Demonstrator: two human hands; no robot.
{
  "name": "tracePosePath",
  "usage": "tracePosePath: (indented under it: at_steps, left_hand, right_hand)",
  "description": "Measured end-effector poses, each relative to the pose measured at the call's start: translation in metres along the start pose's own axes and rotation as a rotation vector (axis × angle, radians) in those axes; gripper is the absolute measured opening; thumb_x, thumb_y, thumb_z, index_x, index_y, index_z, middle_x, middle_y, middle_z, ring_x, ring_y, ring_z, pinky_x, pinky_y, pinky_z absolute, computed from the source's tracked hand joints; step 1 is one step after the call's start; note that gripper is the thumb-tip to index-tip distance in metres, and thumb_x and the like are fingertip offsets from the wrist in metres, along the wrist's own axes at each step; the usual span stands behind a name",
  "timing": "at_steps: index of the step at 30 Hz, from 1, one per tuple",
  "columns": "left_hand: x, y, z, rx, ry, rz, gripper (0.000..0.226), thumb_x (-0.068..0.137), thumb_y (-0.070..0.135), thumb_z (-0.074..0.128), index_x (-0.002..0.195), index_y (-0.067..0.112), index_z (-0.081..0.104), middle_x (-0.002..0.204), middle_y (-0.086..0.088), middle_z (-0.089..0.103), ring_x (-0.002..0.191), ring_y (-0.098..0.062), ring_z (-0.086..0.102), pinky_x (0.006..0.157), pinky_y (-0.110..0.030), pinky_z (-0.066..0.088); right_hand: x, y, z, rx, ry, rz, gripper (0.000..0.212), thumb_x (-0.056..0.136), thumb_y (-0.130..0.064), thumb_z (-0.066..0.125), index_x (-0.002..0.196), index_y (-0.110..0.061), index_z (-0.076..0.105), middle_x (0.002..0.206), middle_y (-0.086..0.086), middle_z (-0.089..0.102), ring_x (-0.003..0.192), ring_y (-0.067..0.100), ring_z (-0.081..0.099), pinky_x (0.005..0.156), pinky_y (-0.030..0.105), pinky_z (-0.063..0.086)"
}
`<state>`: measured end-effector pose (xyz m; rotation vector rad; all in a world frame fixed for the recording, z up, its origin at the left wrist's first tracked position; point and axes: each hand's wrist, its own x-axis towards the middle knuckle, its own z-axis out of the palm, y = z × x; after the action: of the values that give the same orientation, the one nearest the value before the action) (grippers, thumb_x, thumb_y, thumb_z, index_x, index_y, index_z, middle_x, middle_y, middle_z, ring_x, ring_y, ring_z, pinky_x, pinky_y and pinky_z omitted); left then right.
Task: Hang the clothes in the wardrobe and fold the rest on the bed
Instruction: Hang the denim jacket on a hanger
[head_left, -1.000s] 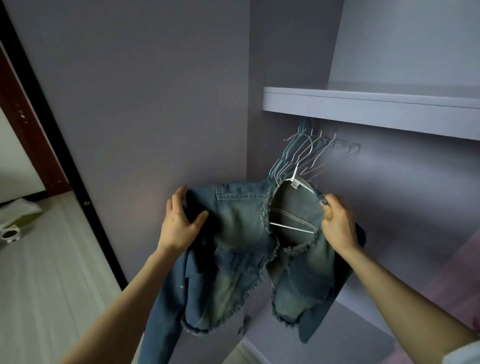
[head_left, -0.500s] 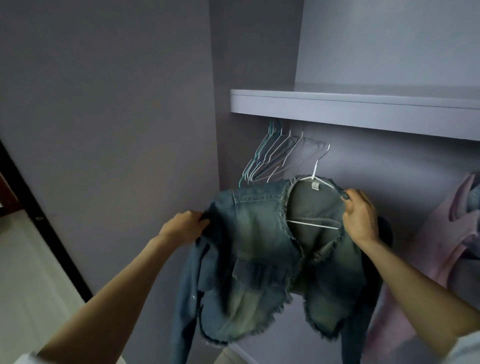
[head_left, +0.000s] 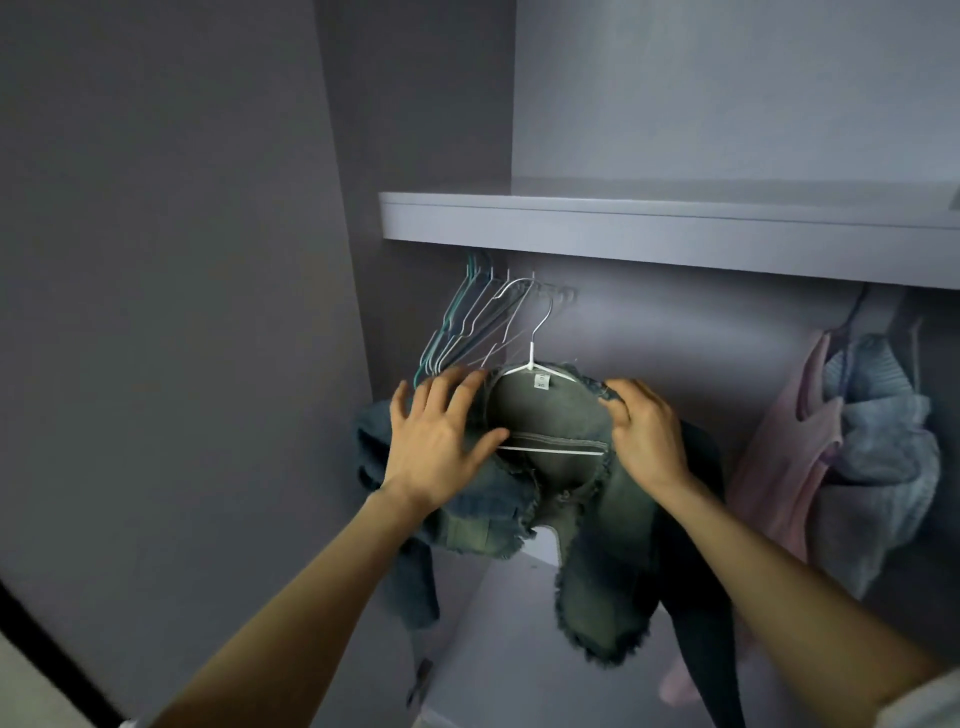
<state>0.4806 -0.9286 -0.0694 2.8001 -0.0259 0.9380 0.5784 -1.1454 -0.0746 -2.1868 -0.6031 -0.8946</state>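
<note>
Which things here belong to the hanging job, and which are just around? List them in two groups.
In the job:
denim jacket
white hanger inside it
left hand, spread on the jacket's shoulder
right hand, gripping the collar

Just around:
empty hangers
shelf
pink garment
blue knit

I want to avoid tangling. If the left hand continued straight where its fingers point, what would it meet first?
Probably the empty hangers: the left hand lies on the denim jacket, fingers aimed up toward that bunch. Depth is unclear, so it might pass in front.
</note>
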Motion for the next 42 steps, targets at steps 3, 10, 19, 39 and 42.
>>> tracePosePath:
  at_steps: [3,10,19,39,42]
  left_hand:
    - [0.016,0.006,0.001,0.027,-0.018,-0.061,0.066,0.09,0.053,0.049,0.145,0.02,0.032,0.143,-0.005,0.04,0.132,-0.026,0.035,0.111,-0.048,0.019]
    - [0.023,-0.003,0.0,-0.357,-0.045,-0.16,0.021,0.097,0.031,0.048,0.098,0.017,0.063,0.094,-0.006,0.069,0.091,-0.034,0.061,0.072,-0.036,0.043]
    - [0.009,-0.011,0.004,-0.448,-0.047,-0.23,0.021,0.097,0.024,0.049,0.096,0.011,0.066,0.084,-0.01,0.069,0.083,-0.032,0.062,0.072,-0.036,0.044]
    - [-0.006,-0.026,-0.011,-0.439,0.078,-0.189,0.017,0.094,0.017,0.055,0.095,0.006,0.069,0.08,-0.011,0.069,0.071,-0.027,0.06,0.062,-0.021,0.032]
    - [-0.005,-0.033,-0.013,-0.453,0.079,-0.237,0.016,0.095,0.018,0.055,0.095,0.008,0.068,0.077,-0.007,0.067,0.074,-0.025,0.06,0.065,-0.025,0.035]
  right_hand:
    - [0.003,-0.007,-0.001,0.016,0.021,-0.023,0.014,0.081,0.006,0.061,0.094,0.003,0.067,0.09,0.021,0.066,0.08,0.038,0.063,0.072,0.043,0.047]
    - [0.002,-0.012,-0.005,0.046,-0.111,-0.079,0.007,0.086,-0.002,0.062,0.087,0.006,0.063,0.083,0.018,0.065,0.078,0.036,0.061,0.076,0.049,0.045]
    - [0.005,-0.039,-0.001,0.003,-0.24,-0.084,0.031,0.094,-0.01,0.053,0.064,-0.01,0.046,0.056,0.002,0.04,0.055,0.027,0.037,0.063,0.033,0.029]
    - [-0.009,-0.055,0.0,0.005,-0.207,-0.138,0.034,0.097,-0.019,0.051,0.063,-0.011,0.051,0.057,0.003,0.05,0.056,0.028,0.052,0.058,0.031,0.034]
    - [-0.014,-0.048,0.001,-0.102,-0.273,-0.14,0.033,0.101,-0.026,0.039,0.118,-0.012,0.064,0.112,0.005,0.068,0.102,0.024,0.063,0.087,0.036,0.041]
